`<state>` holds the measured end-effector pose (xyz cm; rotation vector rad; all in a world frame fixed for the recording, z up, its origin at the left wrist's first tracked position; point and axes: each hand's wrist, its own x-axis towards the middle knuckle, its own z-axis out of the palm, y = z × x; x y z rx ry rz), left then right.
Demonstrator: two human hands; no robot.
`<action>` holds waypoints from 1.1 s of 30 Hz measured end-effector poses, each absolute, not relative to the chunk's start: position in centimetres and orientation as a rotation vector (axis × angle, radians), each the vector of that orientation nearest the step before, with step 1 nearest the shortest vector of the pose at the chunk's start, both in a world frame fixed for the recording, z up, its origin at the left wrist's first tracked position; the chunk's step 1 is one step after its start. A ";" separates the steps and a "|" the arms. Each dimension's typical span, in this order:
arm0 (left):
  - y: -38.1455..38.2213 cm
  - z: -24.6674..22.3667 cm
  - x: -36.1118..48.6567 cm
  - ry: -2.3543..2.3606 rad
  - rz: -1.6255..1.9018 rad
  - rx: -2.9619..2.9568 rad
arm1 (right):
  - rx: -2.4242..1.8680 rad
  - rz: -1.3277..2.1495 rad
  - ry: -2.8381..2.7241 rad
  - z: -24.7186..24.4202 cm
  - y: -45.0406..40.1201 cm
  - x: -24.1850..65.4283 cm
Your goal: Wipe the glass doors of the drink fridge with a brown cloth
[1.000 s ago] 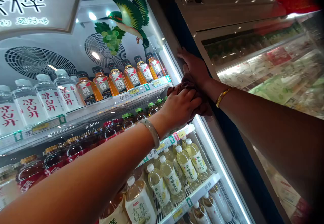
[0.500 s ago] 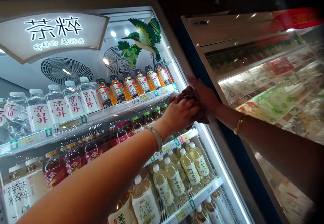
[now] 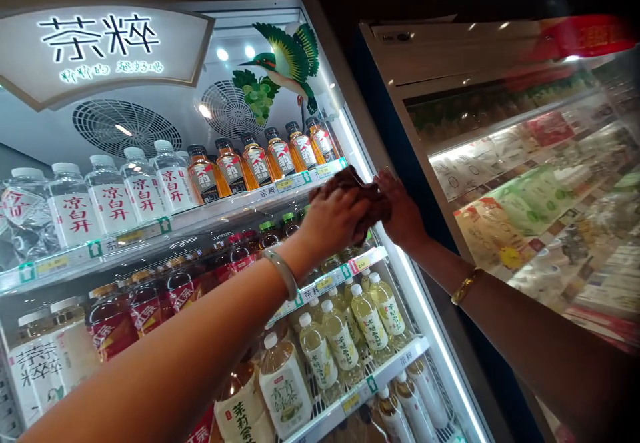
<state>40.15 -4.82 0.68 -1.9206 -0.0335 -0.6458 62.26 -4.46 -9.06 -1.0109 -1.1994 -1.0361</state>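
A dark brown cloth is bunched up in front of the glass door of a lit drinks cooler. My left hand, with a pale bangle at its wrist, has its fingers wrapped over the cloth. Beside it on the right, my right hand touches the cloth's right edge near the door frame, and a gold bangle circles that wrist. The right fingers point upward, and part of them is hidden behind the cloth.
Behind the glass stand rows of amber bottles, clear water bottles and pale yellow bottles. A bird decal is near the cooler's top right. On the right, a second cooler holds packaged goods.
My left hand has moved left and slightly down with the cloth. The right hand has shifted a little down beside it. The view has tilted slightly.
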 end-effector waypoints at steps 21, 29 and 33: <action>-4.5 -5.0 40.0 0.127 -0.666 -2.010 | -1.142 -0.965 -1.210 -8.7 -5.4 62.1; -4.8 -1.4 39.6 -0.121 -0.891 -2.021 | -1.140 -0.964 -1.223 -8.7 -5.9 61.6; -5.1 -4.6 38.3 0.056 -0.632 -2.048 | -1.132 -0.962 -1.215 -8.7 -5.8 61.6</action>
